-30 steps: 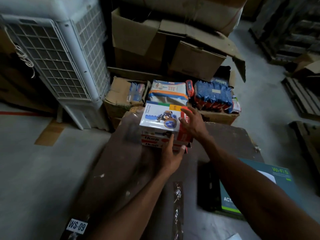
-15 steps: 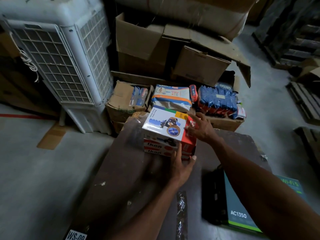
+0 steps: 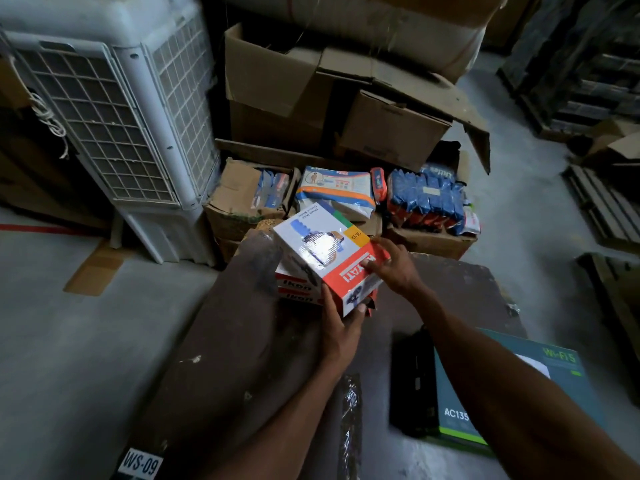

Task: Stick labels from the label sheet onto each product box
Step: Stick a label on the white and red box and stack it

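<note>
A white product box (image 3: 311,242) with a red end band and a yellow corner tag is tilted above two stacked red-and-white boxes (image 3: 297,289) at the far end of the dark table (image 3: 225,341). My left hand (image 3: 341,329) grips the tilted box's near corner from below, thumb on the near face. My right hand (image 3: 394,268) holds its right end, fingers spread over the red band and thumb at the far edge. A crinkled shiny strip (image 3: 349,427) lies on the table near me; I cannot tell whether it is the label sheet.
A green-and-grey Wi-Fi box (image 3: 519,396) and a black item (image 3: 412,382) lie at the table's right. A white air cooler (image 3: 114,116) stands at the left. Open cartons (image 3: 277,98), a diaper pack (image 3: 336,192) and blue packets (image 3: 426,199) crowd the floor beyond. The table carries a WS-09 tag (image 3: 140,462).
The white box has come up off the stack and tilted, its red end turned toward me. Both hands shifted with it; my left hand now sits under the near corner.
</note>
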Tool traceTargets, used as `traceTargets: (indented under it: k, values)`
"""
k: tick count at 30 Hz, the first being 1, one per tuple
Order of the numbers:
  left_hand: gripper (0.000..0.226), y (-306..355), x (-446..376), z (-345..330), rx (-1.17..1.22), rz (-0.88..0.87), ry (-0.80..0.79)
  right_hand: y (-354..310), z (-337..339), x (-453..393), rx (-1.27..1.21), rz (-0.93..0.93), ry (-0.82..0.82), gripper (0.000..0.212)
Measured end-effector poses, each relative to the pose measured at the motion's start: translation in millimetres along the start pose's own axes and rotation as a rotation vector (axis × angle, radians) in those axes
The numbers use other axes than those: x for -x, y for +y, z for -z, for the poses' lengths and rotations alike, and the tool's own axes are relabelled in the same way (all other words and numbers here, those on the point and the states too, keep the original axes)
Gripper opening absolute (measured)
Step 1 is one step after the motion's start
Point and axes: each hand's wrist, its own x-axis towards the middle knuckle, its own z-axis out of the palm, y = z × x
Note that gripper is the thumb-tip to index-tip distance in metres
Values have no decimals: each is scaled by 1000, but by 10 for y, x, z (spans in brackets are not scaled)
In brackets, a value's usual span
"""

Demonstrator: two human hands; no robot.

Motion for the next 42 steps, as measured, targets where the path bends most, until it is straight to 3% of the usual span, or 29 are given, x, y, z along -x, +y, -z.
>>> traceTargets:
  k: [4, 7, 13, 17, 21, 27, 33, 37, 40, 42]
  values:
    - [105, 116, 206, 108, 25, -70, 153, -11, -144, 316, -83, 23, 85, 63]
    - [100, 190, 398, 288, 64, -136, 178, -194, -185, 639, -192, 21, 124, 56]
    - [124, 402, 634, 901, -26, -330, 94, -461, -330, 1172, -399, 94, 165, 31]
    - [131, 632, 743, 1285, -290, -472, 57, -634, -404, 1524, -498, 53, 166, 42]
    - [110, 652, 736, 1643, -432, -518, 99, -637, -454, 1752, -465, 42, 157, 54]
    - [83, 568, 809, 1855, -468, -380, 19, -583, -532, 2093, -376, -30, 106, 46]
    - [58, 317, 936, 1852, -505, -184, -132, -523, -640, 2398, -649, -221, -86, 35]
    - [54, 95, 975, 1815, -477, -100, -189, -386, -677, 2518, -638, -284, -151, 65]
    - [50, 28, 979, 1796, -463, -41, -188, -237, -718, 2600, -555, -154, -221, 73]
    - [53, -4, 977, 1799, -456, -4, -195, -151, -781, 2624, -439, -66, -186, 75]
